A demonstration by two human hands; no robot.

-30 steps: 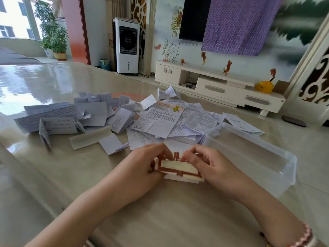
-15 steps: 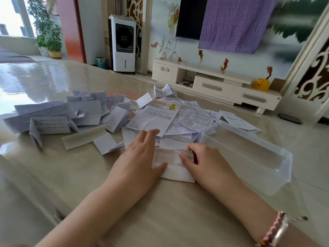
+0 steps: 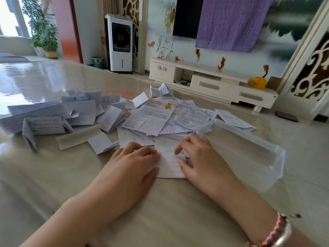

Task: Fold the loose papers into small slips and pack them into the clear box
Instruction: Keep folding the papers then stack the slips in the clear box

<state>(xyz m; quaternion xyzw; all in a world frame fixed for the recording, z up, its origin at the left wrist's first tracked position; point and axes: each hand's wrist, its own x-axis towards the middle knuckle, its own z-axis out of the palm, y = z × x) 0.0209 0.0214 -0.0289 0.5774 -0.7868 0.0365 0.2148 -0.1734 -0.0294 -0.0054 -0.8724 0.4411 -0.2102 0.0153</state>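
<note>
Left hand flat, fingers straight, pressing the left end of a white paper down on the table. Right hand on the paper's right end, fingers bent, tips on the sheet; it looks like pressing more than pinching, though the thumb side is blurred. Neither hand grasps anything.

Paper: white, part-folded, creases running across it, lying flat near the table's middle, between the two hands. Its print, if any, is too washed out to read.

Box: clear plastic, open top, just right of the right hand, toward the table's right edge. Walls see-through; its contents are hard to judge.

Loose sheets heaped behind the hands, printed, overlapping; one carries an orange band and a yellow figure. Folded slips scattered toward the left edge, some standing on edge.

Bracelet on the right wrist, cut off at the frame's bottom. Both forearms cropped.
</note>
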